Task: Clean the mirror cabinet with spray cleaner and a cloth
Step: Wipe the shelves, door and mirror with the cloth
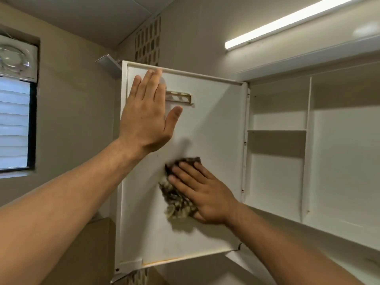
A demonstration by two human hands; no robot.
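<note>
The white cabinet's door [216,128] is swung open to the left, showing its inner side. My left hand [147,112] lies flat with straight fingers against the door's upper part, beside a small plastic holder [182,97]. My right hand [202,191] presses a dark patterned cloth [174,202] flat against the lower middle of the door, fingers straight. The cabinet interior [277,145] with white shelves stands open on the right. No spray bottle is in view.
A lit tube lamp [283,23] runs above the cabinet. A window with louvres [14,124] and a vent fan [14,58] sit on the left wall. A metal shower head [109,63] pokes out behind the door's top corner.
</note>
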